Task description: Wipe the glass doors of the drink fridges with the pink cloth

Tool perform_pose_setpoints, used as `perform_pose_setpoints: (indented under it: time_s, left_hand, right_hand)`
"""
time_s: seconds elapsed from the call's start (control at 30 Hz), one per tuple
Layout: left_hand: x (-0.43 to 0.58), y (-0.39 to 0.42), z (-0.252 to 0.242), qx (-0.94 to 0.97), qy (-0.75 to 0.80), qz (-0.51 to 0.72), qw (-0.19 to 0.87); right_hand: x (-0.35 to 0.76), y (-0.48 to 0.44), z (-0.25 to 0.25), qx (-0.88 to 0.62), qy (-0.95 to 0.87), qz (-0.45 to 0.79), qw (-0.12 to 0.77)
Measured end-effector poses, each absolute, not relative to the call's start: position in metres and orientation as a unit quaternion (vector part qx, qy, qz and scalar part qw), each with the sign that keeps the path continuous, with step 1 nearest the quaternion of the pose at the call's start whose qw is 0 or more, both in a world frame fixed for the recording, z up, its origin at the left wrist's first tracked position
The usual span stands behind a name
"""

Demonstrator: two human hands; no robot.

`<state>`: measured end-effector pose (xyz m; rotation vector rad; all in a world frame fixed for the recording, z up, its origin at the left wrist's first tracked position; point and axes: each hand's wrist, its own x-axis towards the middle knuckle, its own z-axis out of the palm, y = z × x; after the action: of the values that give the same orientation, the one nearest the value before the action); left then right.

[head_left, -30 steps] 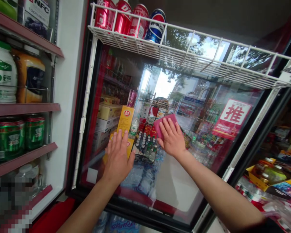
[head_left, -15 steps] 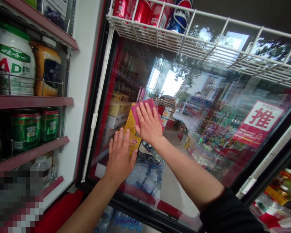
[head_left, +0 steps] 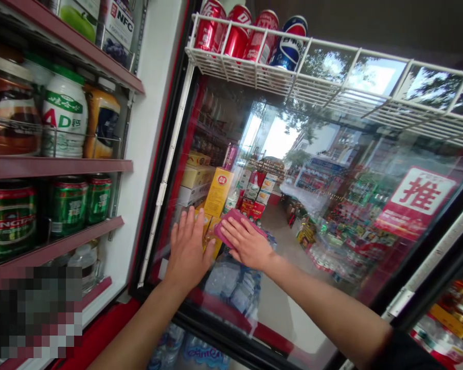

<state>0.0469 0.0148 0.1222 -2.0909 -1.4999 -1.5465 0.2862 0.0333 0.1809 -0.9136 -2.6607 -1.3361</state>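
Note:
My left hand (head_left: pixel 187 249) lies flat with fingers spread against the glass door (head_left: pixel 312 169) of a drinks fridge, low on the pane near its hinge side. Just right of it, my right hand (head_left: pixel 247 244) presses a pink cloth (head_left: pixel 227 226) flat onto the same glass, fingers stretched over it. The two hands nearly touch. The glass reflects a street and shop shelves, and yellow cartons show behind it.
A white wire rack (head_left: pixel 332 87) on the door's top holds red and blue cans (head_left: pixel 250 36). A red sticker (head_left: pixel 419 198) with a white character sits at right. Open shelves (head_left: pixel 57 167) at left carry green cans, bottles and jars. Packed goods lie at lower right.
My right hand slid the pink cloth leftwards across the glass, then down beside my left hand. The left hand stayed planted. My view shifted left.

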Motion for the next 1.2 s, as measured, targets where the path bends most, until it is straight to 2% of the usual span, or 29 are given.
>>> perform_pose_setpoints:
  time_s: [0.23,0.4,0.53,0.73,0.93,1.2]
  left_hand:
    - [0.036,0.028,0.158,-0.710,-0.478,-0.513,0.064]
    - [0.028,0.036,0.191,-0.719,-0.471,-0.505,0.077]
    - [0.029,0.040,0.198,-0.719,-0.474,-0.503,0.076]
    - [0.027,0.047,0.182,-0.716,-0.498,-0.486,0.062]
    - [0.019,0.060,0.161,-0.709,-0.517,-0.476,0.059]
    - [0.021,0.061,0.127,-0.706,-0.533,-0.462,0.055]
  right_hand:
    - [0.318,0.018,0.257,-0.367,-0.801,-0.469,0.067]
    - [0.285,0.040,0.311,-0.421,-0.745,-0.496,0.148]
    - [0.243,0.066,0.328,-0.438,-0.717,-0.506,0.197]
    - [0.193,0.089,0.320,-0.418,-0.755,-0.470,0.185]
    - [0.161,0.103,0.291,-0.375,-0.806,-0.427,0.169]
    - [0.175,0.093,0.232,-0.317,-0.856,-0.401,0.072]
